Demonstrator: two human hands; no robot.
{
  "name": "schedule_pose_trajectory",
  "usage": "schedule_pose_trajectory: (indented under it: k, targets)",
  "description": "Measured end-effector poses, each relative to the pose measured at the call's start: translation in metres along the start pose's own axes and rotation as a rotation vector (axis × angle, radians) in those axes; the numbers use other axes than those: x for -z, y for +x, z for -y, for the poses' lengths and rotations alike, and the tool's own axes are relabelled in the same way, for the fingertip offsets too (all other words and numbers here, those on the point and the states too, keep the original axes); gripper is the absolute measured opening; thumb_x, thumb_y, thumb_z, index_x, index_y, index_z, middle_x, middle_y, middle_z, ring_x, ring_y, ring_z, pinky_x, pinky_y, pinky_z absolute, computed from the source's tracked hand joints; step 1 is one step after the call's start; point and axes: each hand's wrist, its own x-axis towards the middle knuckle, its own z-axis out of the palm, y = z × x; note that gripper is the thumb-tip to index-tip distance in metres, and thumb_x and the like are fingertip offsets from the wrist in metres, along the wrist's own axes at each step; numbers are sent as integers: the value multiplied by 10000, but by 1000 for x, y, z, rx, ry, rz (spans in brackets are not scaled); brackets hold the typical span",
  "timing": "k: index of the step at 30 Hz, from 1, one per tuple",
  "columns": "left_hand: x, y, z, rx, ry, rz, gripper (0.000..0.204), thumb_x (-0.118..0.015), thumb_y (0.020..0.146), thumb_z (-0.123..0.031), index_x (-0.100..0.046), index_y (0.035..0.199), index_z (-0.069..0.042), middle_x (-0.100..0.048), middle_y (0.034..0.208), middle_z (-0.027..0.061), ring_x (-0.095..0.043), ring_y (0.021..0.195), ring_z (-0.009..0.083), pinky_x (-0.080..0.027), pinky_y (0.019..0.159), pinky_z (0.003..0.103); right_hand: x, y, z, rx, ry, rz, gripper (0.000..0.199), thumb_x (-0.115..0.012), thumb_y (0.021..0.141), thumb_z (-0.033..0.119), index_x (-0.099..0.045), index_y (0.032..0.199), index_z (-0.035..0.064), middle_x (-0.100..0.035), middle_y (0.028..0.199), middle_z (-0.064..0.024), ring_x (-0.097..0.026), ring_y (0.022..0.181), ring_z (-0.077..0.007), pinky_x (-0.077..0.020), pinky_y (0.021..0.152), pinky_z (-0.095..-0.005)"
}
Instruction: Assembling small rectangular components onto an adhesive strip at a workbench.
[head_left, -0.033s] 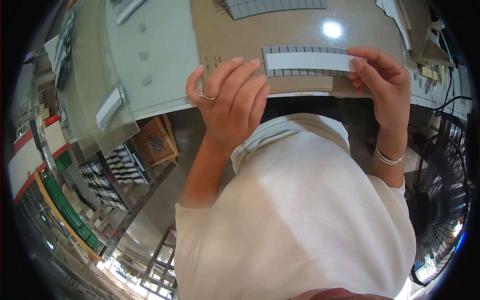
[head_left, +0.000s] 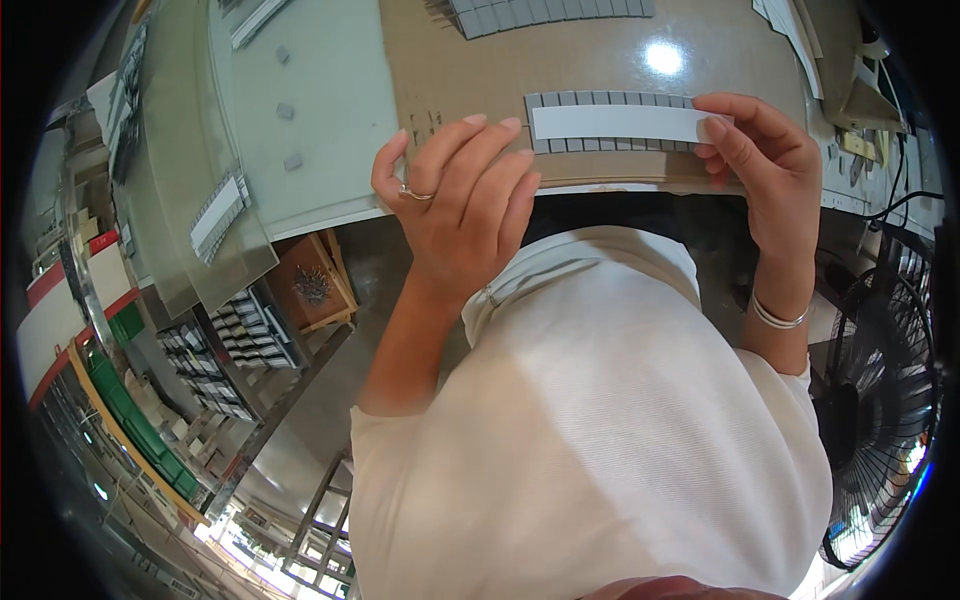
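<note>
Strip: a long white strip (head_left: 618, 123) lies on a row of small grey squares (head_left: 610, 99), on a brown cardboard sheet (head_left: 470, 70) at the near edge of the tabletop (head_left: 330, 110).
Long axis: it runs from 9 o'clock to 3 o'clock, level across the view, parallel to the tabletop's near edge.
Right hand: the right hand (head_left: 765, 165) is at the strip's 3 o'clock end; thumb and fingertips close on that end in a light pinch, the rest of the hand loose.
Left hand: the left hand (head_left: 455, 190) sits off the strip's 9 o'clock end, just beside it but not clearly touching; fingers are spread and pointing to 12 o'clock, resting on the cardboard, holding nothing. A ring shows on one finger.
Which way from the grip: from the right grip the strip stretches away toward 9 o'clock; from the left hand it starts at about 2 o'clock.
Nearer hand: the right one, already on the strip.
Further out: a second row of grey squares (head_left: 545, 12) lies at 12 o'clock on the cardboard, well apart; a few loose grey squares (head_left: 286, 110) sit at 10 o'clock on the pale part of the tabletop.
Beyond the tabletop: a black fan (head_left: 880, 400) stands at 4 o'clock; shelves with small bins (head_left: 240, 335) are at 8 o'clock.
</note>
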Motion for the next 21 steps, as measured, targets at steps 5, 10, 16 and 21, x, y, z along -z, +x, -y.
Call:
schedule_pose_trajectory:
  k: [5,10,16,21]
  targets:
    - [-1,-1,1,1,15,-4,269,-703,825,-175,-645,1088,-172,-661,1160,-22,-576,1122,173,-244,1075,490,-4,0,1,15,-38,-3,174,-704,927,141,-742,1068,48,-707,804,-8,-652,710,-44,-520,607,-164]
    - [0,-2,0,-2,36,6,302,-696,830,-179,-657,1130,-178,-654,1163,-31,-566,1130,160,-242,1076,486,-3,1,1,15,-54,13,173,-706,927,143,-745,1067,50,-710,798,-9,-652,698,-43,-523,601,-167]
    - [-1,-1,0,-26,39,-1,296,-696,831,-178,-666,1125,-178,-653,1160,-36,-573,1120,166,-245,1077,483,-1,-3,3,40,-149,5,240,-664,957,134,-702,1160,11,-684,805,-23,-596,671,-62,-494,598,-195]
    - [6,5,-6,7,59,68,247,-669,858,-180,-690,1104,-168,-663,1146,-35,-584,1106,176,-256,1079,469,53,-8,10,103,-44,-131,327,-580,1011,175,-634,1245,-46,-671,839,-46,-592,706,-89,-486,624,-215]
